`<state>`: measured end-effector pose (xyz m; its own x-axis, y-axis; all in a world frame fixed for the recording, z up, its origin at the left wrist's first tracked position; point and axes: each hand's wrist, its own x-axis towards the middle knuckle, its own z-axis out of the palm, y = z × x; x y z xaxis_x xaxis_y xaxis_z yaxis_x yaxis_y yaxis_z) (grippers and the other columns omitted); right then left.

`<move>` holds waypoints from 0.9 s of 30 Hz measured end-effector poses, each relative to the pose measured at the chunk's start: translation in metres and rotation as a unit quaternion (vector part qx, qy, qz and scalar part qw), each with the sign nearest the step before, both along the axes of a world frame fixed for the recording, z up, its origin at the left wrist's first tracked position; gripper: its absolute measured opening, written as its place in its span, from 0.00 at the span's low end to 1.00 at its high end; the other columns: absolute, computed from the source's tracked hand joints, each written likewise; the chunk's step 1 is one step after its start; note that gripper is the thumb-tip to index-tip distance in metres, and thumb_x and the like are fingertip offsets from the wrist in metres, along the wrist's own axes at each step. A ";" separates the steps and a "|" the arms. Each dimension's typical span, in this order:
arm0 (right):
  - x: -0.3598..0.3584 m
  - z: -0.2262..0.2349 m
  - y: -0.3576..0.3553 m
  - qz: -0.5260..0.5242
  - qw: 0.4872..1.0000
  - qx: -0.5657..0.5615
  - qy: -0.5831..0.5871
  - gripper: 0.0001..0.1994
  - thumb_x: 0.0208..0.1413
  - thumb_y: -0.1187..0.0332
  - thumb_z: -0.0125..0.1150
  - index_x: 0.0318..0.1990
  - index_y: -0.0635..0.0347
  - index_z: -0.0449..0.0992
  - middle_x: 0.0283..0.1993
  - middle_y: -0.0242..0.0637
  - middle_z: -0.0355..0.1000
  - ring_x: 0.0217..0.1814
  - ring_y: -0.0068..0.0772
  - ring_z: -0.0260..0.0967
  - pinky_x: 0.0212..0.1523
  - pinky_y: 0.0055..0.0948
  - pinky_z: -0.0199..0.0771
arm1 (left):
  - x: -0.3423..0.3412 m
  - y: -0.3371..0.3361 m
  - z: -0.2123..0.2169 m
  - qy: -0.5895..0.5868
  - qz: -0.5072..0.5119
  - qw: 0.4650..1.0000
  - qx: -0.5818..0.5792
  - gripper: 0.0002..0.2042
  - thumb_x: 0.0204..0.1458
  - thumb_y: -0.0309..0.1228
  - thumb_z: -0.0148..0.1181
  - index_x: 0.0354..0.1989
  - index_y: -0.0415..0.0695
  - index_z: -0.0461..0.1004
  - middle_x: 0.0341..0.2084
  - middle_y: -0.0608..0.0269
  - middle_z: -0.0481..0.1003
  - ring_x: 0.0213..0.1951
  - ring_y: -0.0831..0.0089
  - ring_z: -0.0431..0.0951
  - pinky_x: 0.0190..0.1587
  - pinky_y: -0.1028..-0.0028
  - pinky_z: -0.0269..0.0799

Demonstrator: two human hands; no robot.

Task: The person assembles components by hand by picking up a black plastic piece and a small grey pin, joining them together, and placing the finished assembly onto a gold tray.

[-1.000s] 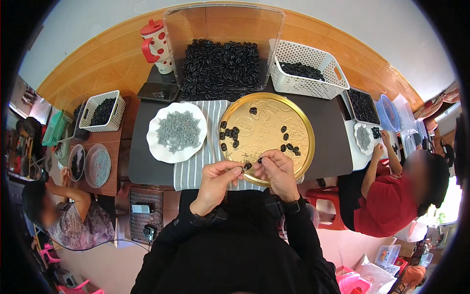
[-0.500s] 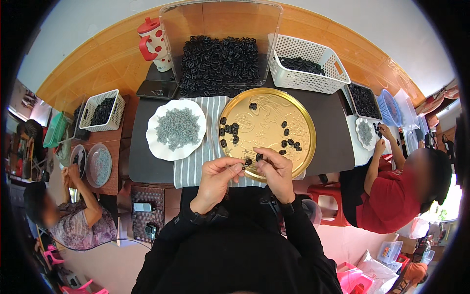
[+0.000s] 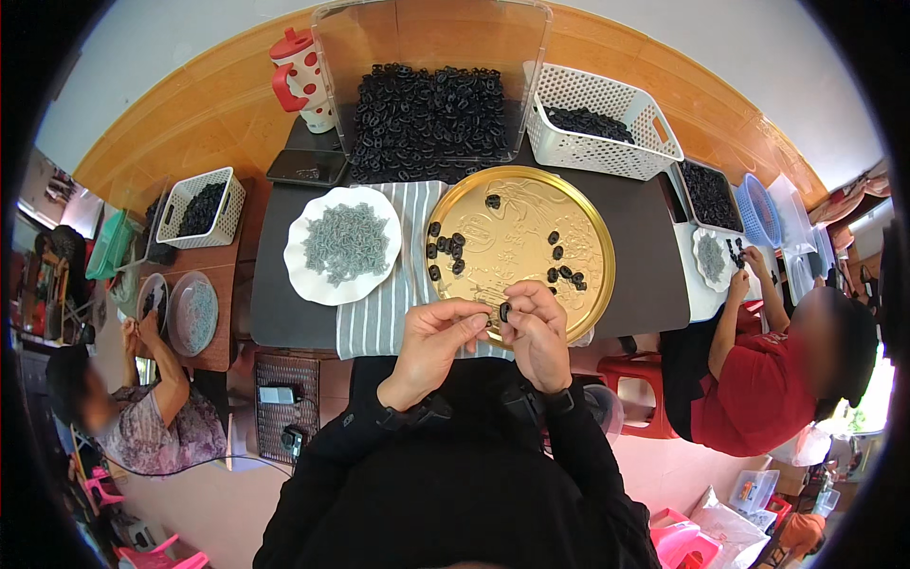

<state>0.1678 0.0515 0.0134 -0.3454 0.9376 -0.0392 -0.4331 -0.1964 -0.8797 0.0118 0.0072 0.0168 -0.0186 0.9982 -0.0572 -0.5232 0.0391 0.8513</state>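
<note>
Over the near rim of the round gold tray (image 3: 517, 228), my two hands meet with their fingertips almost together. A small black oval plastic piece (image 3: 504, 311) is pinched upright between the thumb and fingers of my right hand (image 3: 538, 341). Close beside it, my left hand (image 3: 434, 343) pinches a small dark part whose kind is hidden by the fingertips. Several black oval pieces (image 3: 457, 254) lie in loose groups on the tray's left and right sides. A scalloped white plate (image 3: 296, 258) to the left holds a heap of small grey-green pieces (image 3: 343, 242).
Behind the tray stands a clear bin (image 3: 531, 104) of black pieces, beside a white perforated basket (image 3: 607, 163). A phone (image 3: 305, 168) and a red-lidded tumbler (image 3: 305, 90) are at back left. Co-workers sit at both sides: one in red (image 3: 758, 379), one in patterned clothes (image 3: 161, 422).
My left fingertips have come nearer to the right hand's black piece, and the gap between the hands has narrowed. The whole view has shifted slightly.
</note>
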 end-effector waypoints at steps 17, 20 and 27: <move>-0.003 -0.001 -0.008 0.046 0.998 -0.006 0.052 0.10 0.54 0.80 0.50 0.44 0.65 0.69 0.32 0.32 0.71 0.30 0.17 0.65 0.30 0.17 0.64 | -0.002 -0.002 0.000 0.045 0.023 0.999 0.018 0.07 0.53 0.21 0.57 0.40 0.36 0.77 0.27 0.64 0.77 0.26 0.84 0.73 0.25 0.84 0.66; -0.003 0.001 -0.010 0.026 0.998 0.044 -0.024 0.10 0.55 0.81 0.50 0.44 0.66 0.69 0.32 0.32 0.71 0.30 0.15 0.64 0.32 0.16 0.64 | -0.003 -0.002 -0.002 0.060 0.024 0.998 0.023 0.07 0.53 0.21 0.57 0.40 0.37 0.77 0.28 0.65 0.77 0.25 0.85 0.72 0.25 0.84 0.66; -0.005 0.006 -0.013 0.015 0.982 0.132 -0.132 0.11 0.55 0.82 0.50 0.46 0.67 0.69 0.32 0.31 0.71 0.32 0.15 0.64 0.33 0.15 0.64 | -0.003 -0.003 -0.002 0.102 0.030 0.994 0.033 0.07 0.52 0.20 0.58 0.39 0.36 0.77 0.28 0.64 0.76 0.24 0.84 0.71 0.24 0.85 0.66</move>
